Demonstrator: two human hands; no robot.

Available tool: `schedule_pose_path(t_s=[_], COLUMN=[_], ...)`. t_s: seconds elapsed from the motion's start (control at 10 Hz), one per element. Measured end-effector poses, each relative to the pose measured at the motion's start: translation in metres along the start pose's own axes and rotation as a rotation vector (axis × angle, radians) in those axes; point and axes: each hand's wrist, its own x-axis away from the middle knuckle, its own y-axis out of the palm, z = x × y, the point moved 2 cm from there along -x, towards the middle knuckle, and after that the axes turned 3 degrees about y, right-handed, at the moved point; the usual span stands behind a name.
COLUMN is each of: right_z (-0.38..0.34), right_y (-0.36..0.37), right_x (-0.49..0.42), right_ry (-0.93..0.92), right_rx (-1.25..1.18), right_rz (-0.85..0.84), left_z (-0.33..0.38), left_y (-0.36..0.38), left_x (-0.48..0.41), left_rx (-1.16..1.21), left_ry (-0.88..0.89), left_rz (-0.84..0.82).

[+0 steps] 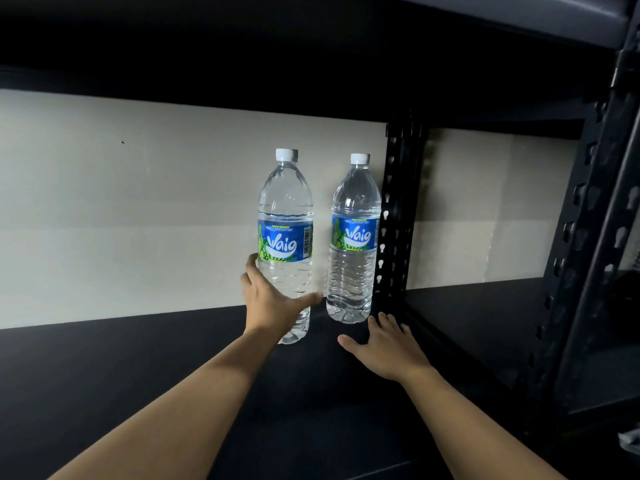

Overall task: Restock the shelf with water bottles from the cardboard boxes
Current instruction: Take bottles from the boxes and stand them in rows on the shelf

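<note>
The left hand [268, 303], fingers wrapped around 1 clear blue-labelled plastic water bottle [285, 237] on the black metal shelf [138, 358], should slide it back upright beside the second bottle [353, 237], while the right hand [388, 348] rests empty, fingers loosely together.

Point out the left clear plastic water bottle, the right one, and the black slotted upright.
Left clear plastic water bottle [284, 244], head view, label.
Right clear plastic water bottle [353, 237], head view, label.
Black slotted upright [398, 202], head view, mid-height.

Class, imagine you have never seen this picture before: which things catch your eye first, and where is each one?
Two clear water bottles with blue labels stand out against the pale wall, upright on the dark shelf. The left hand wraps the left bottle low down. The right bottle stands free beside the black upright post, with the right hand open just before its base.
</note>
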Motion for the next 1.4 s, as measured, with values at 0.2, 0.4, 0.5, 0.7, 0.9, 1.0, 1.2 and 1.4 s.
schedule_pose_path(t_s=[0.2,0.4,0.5,0.7,0.9,1.0,1.2,1.4], right_z=[-0.002,-0.002,-0.002,-0.004,-0.003,-0.004,-0.003,-0.004], right_y=[0.000,0.000,-0.001,-0.002,-0.002,-0.003,-0.003,-0.003], right_x=[0.001,-0.002,-0.001,0.000,0.001,0.001,0.001,0.001], right_ry=[-0.018,-0.020,-0.019,-0.011,-0.011,-0.011,-0.006,-0.001], right_rx=[0.036,0.050,0.048,0.047,0.048,0.043,0.028,0.018], right_rz=[0.062,0.072,0.071,0.062,0.061,0.057,0.052,0.074], left_z=[-0.037,-0.042,-0.042,-0.042,-0.043,-0.044,-0.043,-0.041], left_y=[-0.005,0.006,0.012,0.021,0.022,0.020,0.019,0.018], left_x=[0.025,0.021,0.015,0.007,0.008,0.008,0.007,0.011], left_rx=[-0.162,-0.229,-0.252,-0.292,-0.297,-0.297,-0.269,-0.338], left_ry=[-0.131,-0.149,-0.179,-0.214,-0.220,-0.217,-0.223,-0.231], left_rz=[-0.123,-0.105,-0.108,-0.095,-0.096,-0.101,-0.109,-0.174])
